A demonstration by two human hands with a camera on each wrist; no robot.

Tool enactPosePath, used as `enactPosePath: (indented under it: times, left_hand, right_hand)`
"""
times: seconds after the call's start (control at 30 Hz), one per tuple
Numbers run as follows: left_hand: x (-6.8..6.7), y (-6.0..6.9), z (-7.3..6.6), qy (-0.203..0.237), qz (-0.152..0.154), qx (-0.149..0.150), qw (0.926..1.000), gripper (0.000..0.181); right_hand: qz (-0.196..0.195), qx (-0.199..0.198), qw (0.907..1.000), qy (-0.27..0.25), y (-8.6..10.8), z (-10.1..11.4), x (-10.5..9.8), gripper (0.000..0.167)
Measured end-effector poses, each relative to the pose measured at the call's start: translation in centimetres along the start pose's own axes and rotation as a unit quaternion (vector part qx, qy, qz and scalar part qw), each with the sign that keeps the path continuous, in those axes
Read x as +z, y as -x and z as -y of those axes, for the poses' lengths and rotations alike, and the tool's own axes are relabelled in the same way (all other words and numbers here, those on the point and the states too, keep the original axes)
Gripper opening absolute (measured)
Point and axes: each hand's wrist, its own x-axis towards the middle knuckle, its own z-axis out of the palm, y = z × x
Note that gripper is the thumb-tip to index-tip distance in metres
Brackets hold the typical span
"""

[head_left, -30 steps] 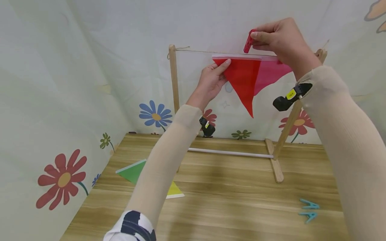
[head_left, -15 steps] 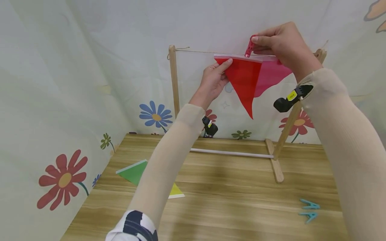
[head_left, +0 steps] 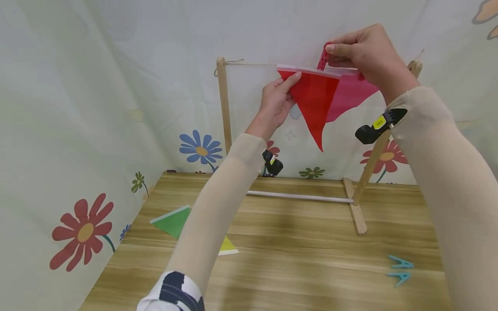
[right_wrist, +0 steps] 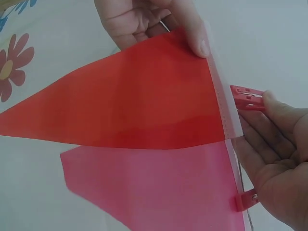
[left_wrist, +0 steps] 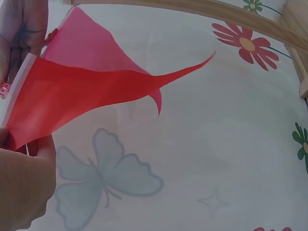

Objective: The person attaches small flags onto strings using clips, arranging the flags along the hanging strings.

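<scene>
My left hand (head_left: pixel 275 101) pinches the upper left corner of the red pennant (head_left: pixel 315 88), thumb in front. My right hand (head_left: pixel 367 54) holds a red clothespin (head_left: pixel 323 57) between thumb and fingers, its lower end at the pennant's white top edge. In the right wrist view that clothespin (right_wrist: pixel 248 97) meets the white strip; whether it grips the string behind is unclear. A pink pennant (head_left: pixel 348 97) hangs beside and partly behind the red one, and a second red clothespin (right_wrist: pixel 246 199) sits on its edge.
The string (head_left: pixel 254 64) runs between wooden posts (head_left: pixel 224 99) of a stand with a white lower bar (head_left: pixel 299 196). On the table (head_left: pixel 295 268) lie green (head_left: pixel 171 222) and yellow (head_left: pixel 227 246) pennants at left, partly under my left arm, and two teal clothespins (head_left: pixel 400 262) at right.
The clothespin has come down from above onto the red pennant's top edge. The pennant's left corner has risen slightly with my left hand, and its lower tip has swung a little left.
</scene>
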Motion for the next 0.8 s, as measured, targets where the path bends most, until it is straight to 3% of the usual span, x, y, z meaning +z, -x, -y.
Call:
enactPosePath:
  times: [0.43, 0.63, 0.8]
  left_hand:
    - [0.5, -0.2, 0.1, -0.018, -0.043, 0.033, 0.9984, 0.017]
    - [2.2, 0.2, 0.4, -0.019, -0.081, 0.057, 0.9949, 0.012]
    - [3.5, 0.6, 0.7, -0.048, -0.131, 0.070, 0.9877, 0.009]
  right_hand:
    - [0.000, -0.001, 1.0000, -0.003, 0.0, 0.0, -0.4, 0.062]
    - [-0.005, 0.002, 0.9999, 0.008, 0.0, -0.3, -0.4, 0.062]
    - [-0.008, -0.001, 0.9997, 0.022, -0.2, -0.6, -0.3, 0.061]
